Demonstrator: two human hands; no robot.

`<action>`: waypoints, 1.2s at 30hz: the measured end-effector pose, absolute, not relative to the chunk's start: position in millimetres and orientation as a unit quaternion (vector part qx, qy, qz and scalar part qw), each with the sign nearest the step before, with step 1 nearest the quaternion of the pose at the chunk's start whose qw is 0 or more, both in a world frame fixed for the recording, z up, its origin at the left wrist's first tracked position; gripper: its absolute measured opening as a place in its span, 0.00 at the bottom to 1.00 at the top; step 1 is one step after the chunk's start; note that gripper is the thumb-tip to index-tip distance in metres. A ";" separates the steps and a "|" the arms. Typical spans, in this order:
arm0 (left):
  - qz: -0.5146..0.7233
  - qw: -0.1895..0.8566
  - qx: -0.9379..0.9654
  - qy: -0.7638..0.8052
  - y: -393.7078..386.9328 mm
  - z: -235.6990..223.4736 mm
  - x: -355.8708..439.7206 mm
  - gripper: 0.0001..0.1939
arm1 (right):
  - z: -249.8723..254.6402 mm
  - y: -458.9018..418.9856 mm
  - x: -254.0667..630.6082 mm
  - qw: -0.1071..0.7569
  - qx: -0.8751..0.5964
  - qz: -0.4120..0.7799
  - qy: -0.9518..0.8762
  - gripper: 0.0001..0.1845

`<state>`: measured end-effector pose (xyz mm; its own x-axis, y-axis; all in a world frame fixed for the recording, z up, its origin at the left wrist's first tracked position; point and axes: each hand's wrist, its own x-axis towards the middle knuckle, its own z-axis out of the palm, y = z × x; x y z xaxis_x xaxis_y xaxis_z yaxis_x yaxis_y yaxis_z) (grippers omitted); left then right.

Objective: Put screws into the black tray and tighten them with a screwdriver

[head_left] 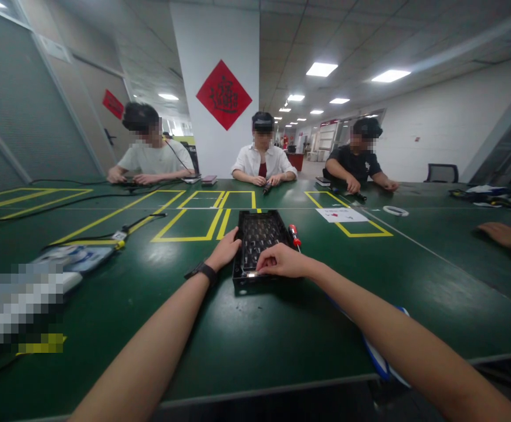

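Note:
A black rectangular case (263, 225) lies on the green table in front of me, with rows of small dark and metallic pieces inside. My left hand (226, 248) grips its left edge, the thumb over the rim. Over the near right part of the case, my right hand (280, 260) is closed in a pinch. Its fingertips are beside a small pale piece (251, 274) at the near end; whatever they hold is too small to make out. A red and black screwdriver (294, 235) lies along the right side of the case, its shaft partly behind my right hand.
Yellow tape outlines (185, 238) mark the green table (413, 281). A white paper sheet (342, 215) and a white ring (395, 211) lie ahead right. Cables and a plastic bag (74, 256) are at left. Three people sit opposite; another person's hand (501, 234) rests at right.

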<state>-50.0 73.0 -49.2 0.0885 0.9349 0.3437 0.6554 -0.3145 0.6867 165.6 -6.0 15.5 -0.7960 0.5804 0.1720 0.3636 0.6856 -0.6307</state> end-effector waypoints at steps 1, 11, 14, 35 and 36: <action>0.383 0.182 0.716 0.555 73.7 -49.9 -50.3 0.30 | 16.0 -6.8 165.4 0.182 -0.262 0.298 -0.900 0.13; 0.387 0.185 0.714 0.553 75.8 -52.4 -50.6 0.30 | 8.3 -0.3 167.0 0.229 -0.265 0.353 -0.867 0.19; 0.386 0.187 0.713 0.555 75.4 -52.4 -50.4 0.30 | 8.2 -1.1 167.2 0.218 -0.271 0.346 -0.872 0.18; 0.387 0.189 0.712 0.555 71.2 -48.3 -48.7 0.30 | 9.7 -0.6 167.0 0.203 -0.280 0.326 -0.880 0.17; 0.387 0.190 0.712 0.555 70.9 -48.1 -48.6 0.31 | 9.4 -0.4 166.7 0.205 -0.280 0.333 -0.877 0.17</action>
<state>-48.6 70.9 -48.1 0.0860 0.9365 0.3399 0.6430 -0.3128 0.6991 166.7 -0.4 9.4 -0.7591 0.6275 0.1733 0.3538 0.6211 -0.6994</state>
